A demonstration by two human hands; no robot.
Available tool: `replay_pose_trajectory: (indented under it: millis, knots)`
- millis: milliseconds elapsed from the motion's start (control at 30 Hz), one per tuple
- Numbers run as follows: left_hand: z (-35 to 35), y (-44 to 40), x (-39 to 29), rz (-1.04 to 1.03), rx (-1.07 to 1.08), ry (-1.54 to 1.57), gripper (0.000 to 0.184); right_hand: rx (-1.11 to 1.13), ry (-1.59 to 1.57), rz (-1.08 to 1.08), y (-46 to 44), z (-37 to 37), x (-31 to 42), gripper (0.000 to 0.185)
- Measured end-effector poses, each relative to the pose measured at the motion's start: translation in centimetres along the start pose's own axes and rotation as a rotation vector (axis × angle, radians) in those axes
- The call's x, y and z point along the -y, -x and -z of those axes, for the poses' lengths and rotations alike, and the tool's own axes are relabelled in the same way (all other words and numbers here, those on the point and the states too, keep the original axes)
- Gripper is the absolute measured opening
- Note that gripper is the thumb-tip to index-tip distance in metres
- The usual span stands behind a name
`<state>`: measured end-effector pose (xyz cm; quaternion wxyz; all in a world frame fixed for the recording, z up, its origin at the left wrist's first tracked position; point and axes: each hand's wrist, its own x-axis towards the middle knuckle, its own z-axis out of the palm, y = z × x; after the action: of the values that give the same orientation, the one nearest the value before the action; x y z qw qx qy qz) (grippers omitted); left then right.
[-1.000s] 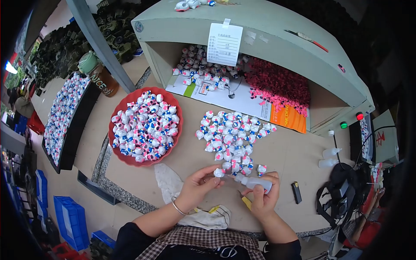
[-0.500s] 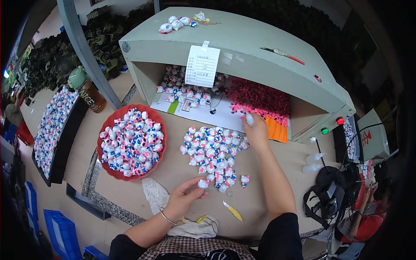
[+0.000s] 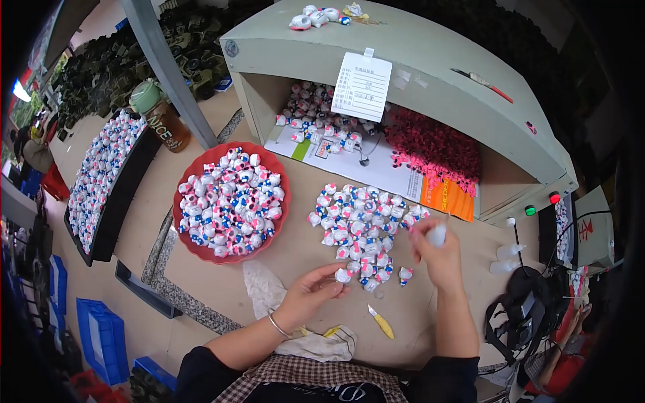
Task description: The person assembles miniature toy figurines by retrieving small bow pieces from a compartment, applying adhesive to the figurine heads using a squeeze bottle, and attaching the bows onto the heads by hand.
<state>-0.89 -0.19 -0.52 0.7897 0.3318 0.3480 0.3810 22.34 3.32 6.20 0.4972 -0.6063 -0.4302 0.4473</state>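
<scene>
My left hand (image 3: 312, 295) pinches a small white figurine (image 3: 342, 275) between thumb and fingers, at the near edge of a pile of figurines (image 3: 359, 225) with pink and blue details. To the right of that pile, my right hand (image 3: 440, 258) is closed around a small translucent bottle (image 3: 437, 235). Whether its fingertips also hold a tiny piece is blurred. One figurine (image 3: 405, 275) stands apart between the hands. Nearer me lies a yellow-handled knife (image 3: 381, 322).
A red bowl (image 3: 285, 208) of figurines stands left, beyond it a black tray (image 3: 111, 232) and a drink bottle (image 3: 160, 117). Ahead, a grey cabinet (image 3: 430, 50) shelters figurines and dark pink pieces (image 3: 430, 151). Small bottles (image 3: 507, 258) and black straps (image 3: 517, 309) lie right.
My right hand has drawn back from the pink pieces toward me, still with the bottle. My left hand keeps its figurine by the pile. The view has turned slightly left.
</scene>
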Motion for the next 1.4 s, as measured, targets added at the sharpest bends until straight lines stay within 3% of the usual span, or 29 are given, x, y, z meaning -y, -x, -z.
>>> replay_pose_trajectory:
  millis: [100, 200, 500, 700, 1100, 1333, 1400]
  knots:
    - [-0.3, 0.1, -0.1, -0.010, 0.019, -0.057, 0.039, 0.119, -0.162, -0.161, 5.6, -1.5, -1.0, 0.008]
    - [-0.5, 0.0, 0.5, -0.046, 0.022, -0.153, 0.039, 0.237, -0.240, -0.170, 7.6, -2.8, -2.8, 0.009]
    - [-1.2, 0.7, -0.2, -0.049, 0.032, -0.347, 0.038, 0.204, -0.185, -0.259, 7.6, -5.1, -3.9, 0.009]
    - [-0.7, 0.3, -0.1, -0.037, 0.054, -0.304, 0.037, 0.180, -0.146, -0.282, 7.5, -5.4, -4.0, 0.012]
    - [0.2, 0.2, -0.1, 0.033, 0.123, -0.157, 0.035, 0.185, 0.029, 0.016, 7.5, -5.7, -5.8, 0.012]
    - [-0.1, 0.5, -0.7, 0.028, 0.149, -0.163, 0.034, 0.205, 0.032, 0.032, 7.8, -5.9, -5.3, 0.015]
    - [0.0, 0.5, -0.6, -0.080, 0.108, -0.163, 0.034, 0.220, 0.013, 0.011, 7.7, -6.0, -5.3, 0.018]
